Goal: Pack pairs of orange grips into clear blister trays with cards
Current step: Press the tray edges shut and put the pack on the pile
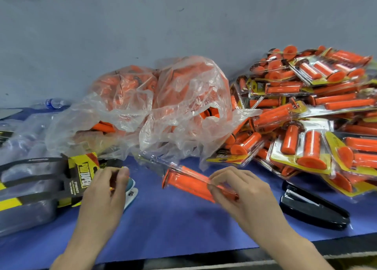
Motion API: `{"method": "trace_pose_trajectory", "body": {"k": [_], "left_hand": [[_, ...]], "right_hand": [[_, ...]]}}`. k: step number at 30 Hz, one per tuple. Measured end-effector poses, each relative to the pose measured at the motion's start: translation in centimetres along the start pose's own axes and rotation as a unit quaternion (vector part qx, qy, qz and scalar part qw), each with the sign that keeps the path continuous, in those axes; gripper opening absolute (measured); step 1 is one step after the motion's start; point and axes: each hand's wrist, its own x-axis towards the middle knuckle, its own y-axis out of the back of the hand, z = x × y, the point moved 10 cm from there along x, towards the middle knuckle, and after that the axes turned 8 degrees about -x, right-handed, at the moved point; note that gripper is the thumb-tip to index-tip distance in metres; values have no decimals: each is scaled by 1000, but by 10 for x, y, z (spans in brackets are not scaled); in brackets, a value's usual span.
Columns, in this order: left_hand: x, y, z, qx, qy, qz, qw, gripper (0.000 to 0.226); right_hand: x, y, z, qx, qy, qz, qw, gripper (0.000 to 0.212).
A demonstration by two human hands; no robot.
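My right hand (240, 190) grips a clear blister tray (195, 180) with orange grips inside, held tilted just above the blue mat at centre. My left hand (108, 186) pinches the edge of a yellow and black printed card (81, 173) on the stack at the left. Loose orange grips (130, 90) fill a crumpled clear plastic bag behind the hands. The tray's far end runs under the bag's edge.
A heap of packed blister packs (306, 116) covers the right side. A black stapler (312, 206) lies at front right, and a light blue stapler (130, 192) sits under my left hand. Empty clear trays (26, 208) and a water bottle (53, 103) are at left. A grey wall stands behind.
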Motion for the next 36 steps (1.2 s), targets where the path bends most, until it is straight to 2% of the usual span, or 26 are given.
{"method": "trace_pose_trajectory", "body": {"k": [1,2,3,5,6,8,10,12,14,18,21,22,23,25,27,31,34,36], "left_hand": [[-2,-7,0,-102,58,-11,993,22],[-9,-20,-3,-217,126,-35,967,25],[-17,-37,-3,-316,187,-71,928,34],[-35,-68,4,-437,264,-145,848,50],[-42,-78,12,-461,264,-175,829,50],[-53,-90,26,-457,239,-219,828,42],[-68,-104,34,-424,233,-295,824,40],[-82,-116,41,-411,228,-346,812,29],[-86,-120,41,-426,247,-326,807,25],[-83,-123,40,-491,290,-240,786,30],[-81,-122,34,-499,300,-177,794,32],[-84,-123,35,-495,302,-179,795,31],[-88,-126,36,-487,305,-189,796,31],[-92,-129,37,-475,307,-200,800,30],[-88,-127,34,-477,315,-182,800,25],[-63,-108,12,-536,345,-91,765,9],[-49,-97,14,-538,314,-107,775,6],[-44,-91,8,-552,318,-90,766,13]], "right_hand": [[4,5,7,95,-62,-22,993,5],[6,5,15,193,-130,-40,972,5],[6,5,21,267,-188,-46,944,8],[4,-2,34,349,-278,-55,893,20],[2,-8,39,385,-316,-58,865,22],[-9,-26,51,458,-391,-66,796,23],[-23,-43,56,496,-444,-100,740,31],[-31,-54,58,503,-461,-144,717,39],[-36,-62,61,509,-460,-175,706,42],[-33,-68,61,638,-413,-122,638,55],[-48,-88,43,660,-430,-120,604,75],[-56,-96,39,663,-440,-117,595,80],[-60,-100,31,671,-432,-122,590,76],[-63,-101,21,680,-411,-135,592,57],[-68,-96,31,666,-423,-124,602,48],[-70,-85,50,620,-434,-144,638,42],[-72,-78,57,593,-434,-180,654,35],[-72,-70,64,592,-434,-193,652,35]]}}
